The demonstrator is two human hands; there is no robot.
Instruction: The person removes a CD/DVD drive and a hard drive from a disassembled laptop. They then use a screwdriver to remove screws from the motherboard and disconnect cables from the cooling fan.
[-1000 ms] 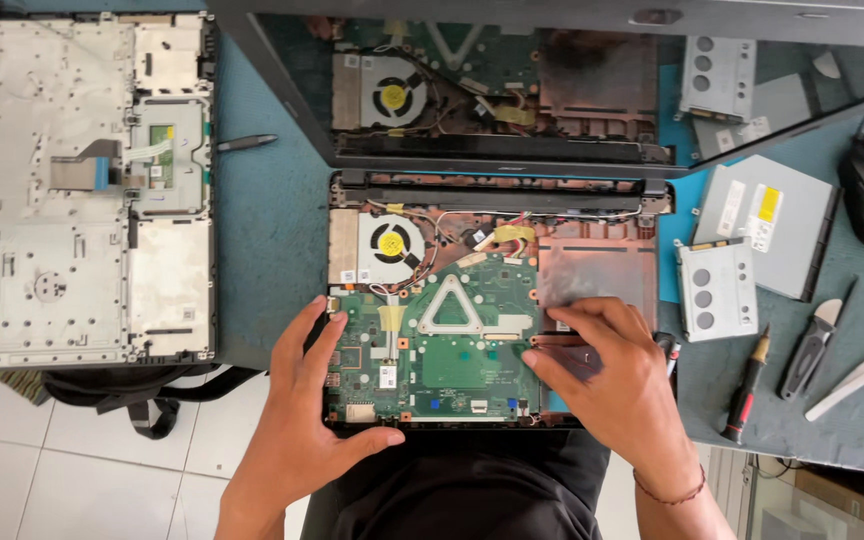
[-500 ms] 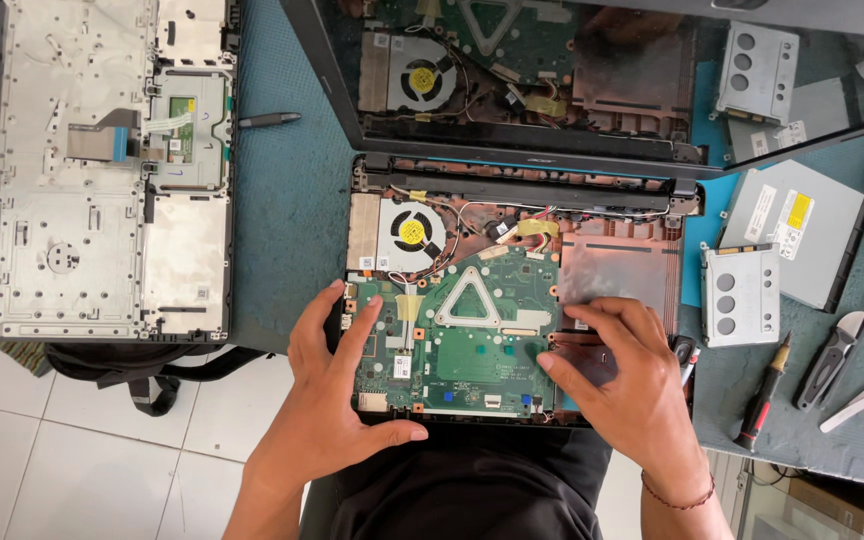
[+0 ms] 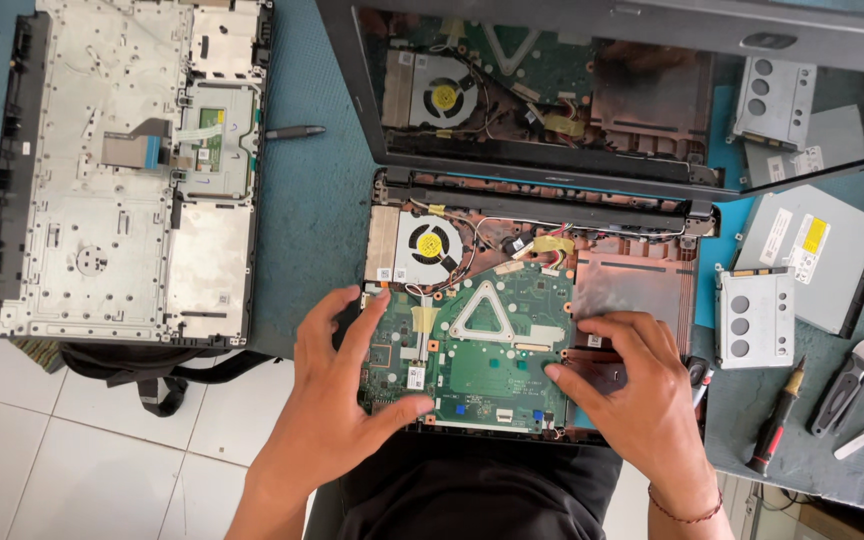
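Two bare hands rest on the green motherboard (image 3: 472, 350) that sits in the opened laptop base (image 3: 642, 290), just in front of the person at the near edge of the blue surface (image 3: 312, 220). The left hand (image 3: 337, 400) lies flat along the board's left edge, fingers spread and thumb stretched across the near edge, a wide grip that closes on nothing and seems meant to steady or seat the board. The right hand (image 3: 642, 395) presses fingertips down at the board's right edge, beside the coppery shielded bay; it too holds no tool, its grip loose and open. With a hand on either side, the board can be kept level against the chassis.

The cooling fan (image 3: 429, 246) stays in the base's far left corner, wires looping from it over the board. The dark laptop screen (image 3: 602, 80), hinged upright behind, mirrors the internals. The removed keyboard cover (image 3: 122, 170) lies upside down to the left, well apart, probably to keep it out of the way. On the right, the optical drive (image 3: 817, 255), a metal drive bracket (image 3: 757, 318), a screwdriver (image 3: 777, 415) and pliers (image 3: 847, 375) lie near the right hand, within easy reach.
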